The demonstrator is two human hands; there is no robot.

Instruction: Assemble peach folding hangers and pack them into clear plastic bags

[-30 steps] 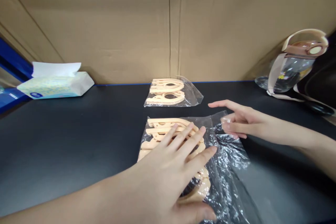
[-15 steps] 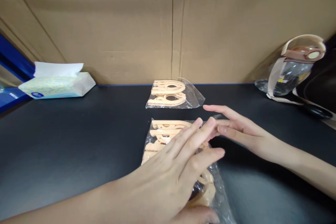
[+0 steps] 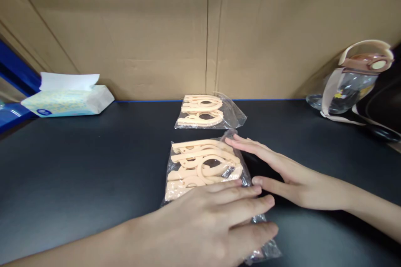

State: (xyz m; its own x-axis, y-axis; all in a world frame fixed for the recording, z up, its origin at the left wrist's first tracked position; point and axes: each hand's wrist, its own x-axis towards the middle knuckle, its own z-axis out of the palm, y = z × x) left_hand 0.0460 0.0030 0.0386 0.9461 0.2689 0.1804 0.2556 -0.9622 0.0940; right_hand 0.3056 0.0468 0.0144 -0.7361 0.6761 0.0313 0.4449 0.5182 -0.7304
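Several peach-coloured plastic folding hangers (image 3: 203, 158) lie in a clear plastic bag (image 3: 246, 177) on the black table, near the front. My left hand (image 3: 216, 221) rests flat over the near part of that bag, its fingers stretched to the right and slightly apart. Hidden beneath it is the bag's near half. At the bag's right edge is my right hand (image 3: 282, 171), open, with fingertips by the far right corner and the thumb apart from them. Farther back lies a second clear bag (image 3: 233, 117) holding more of the same hangers (image 3: 200, 110); neither hand touches it.
A soft tissue pack (image 3: 69, 100) with one tissue sticking out sits at the back left. On the back right stands a clear water bottle (image 3: 352, 87) with a brown lid and a strap. A cardboard wall (image 3: 140, 33) rises behind the black table (image 3: 94, 167).
My left hand has moved nearer to me, baring the hangers in the far part of the front bag. My right hand has shifted down and left to the bag's right edge.
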